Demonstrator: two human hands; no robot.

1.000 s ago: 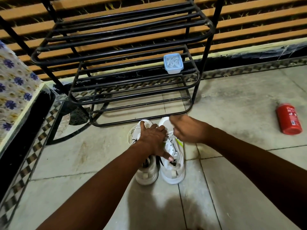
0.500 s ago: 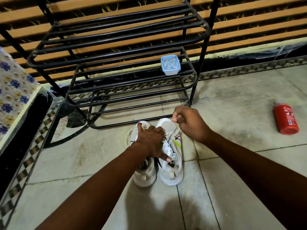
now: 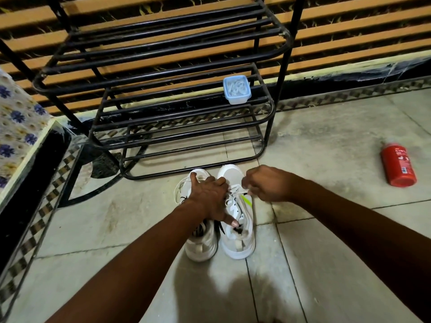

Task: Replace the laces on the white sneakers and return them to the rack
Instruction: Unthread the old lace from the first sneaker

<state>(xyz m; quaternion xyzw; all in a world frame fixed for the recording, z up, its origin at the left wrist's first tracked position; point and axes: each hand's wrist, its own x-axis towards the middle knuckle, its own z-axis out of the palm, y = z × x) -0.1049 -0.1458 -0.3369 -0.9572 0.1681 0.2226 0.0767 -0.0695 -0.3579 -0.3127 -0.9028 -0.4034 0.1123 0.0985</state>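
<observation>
Head view: I see the white sneakers [image 3: 235, 229] on the floor before the rack [image 3: 163, 108]. My left hand [image 3: 210, 197] presses flat across them; my right hand [image 3: 263, 183] pinches a white lace [image 3: 235, 189]. It looks limp and light, so I'd grip near its tip.

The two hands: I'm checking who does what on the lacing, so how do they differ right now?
The left hand lies spread and flat across both sneakers, pressing them down; the right hand is curled, pinching a white lace at the right sneaker. The left grips nothing; the right holds the lace end. Both work low over the shoes, on the floor before the rack.
</observation>
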